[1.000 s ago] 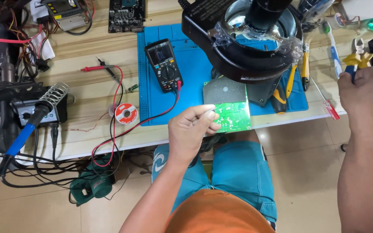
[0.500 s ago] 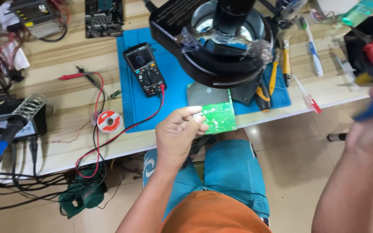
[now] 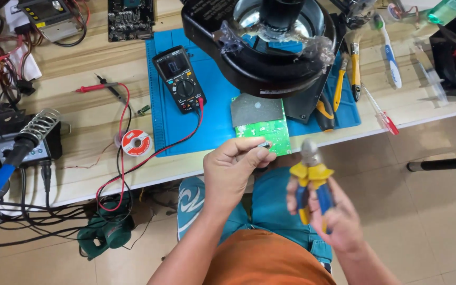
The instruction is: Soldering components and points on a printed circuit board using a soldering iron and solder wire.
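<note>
My left hand (image 3: 234,168) pinches a small dark component at its fingertips, just in front of a green circuit board (image 3: 265,132) that lies on the blue mat (image 3: 212,111) at the table's front edge. My right hand (image 3: 328,214) holds yellow-and-blue cutting pliers (image 3: 311,169) upright over my lap, jaws pointing up, a little right of the left hand. A grey square plate (image 3: 256,110) covers the board's far half.
A black ring-light magnifier (image 3: 270,47) overhangs the mat. A black multimeter (image 3: 179,79) with red lead, a solder spool (image 3: 136,143), a soldering iron in its stand (image 3: 25,140), hand tools (image 3: 354,63) and a red screwdriver (image 3: 381,113) lie around.
My right hand came from the far right of the table down to my lap, bringing the pliers beside the left hand. The left hand stayed at the circuit board.
</note>
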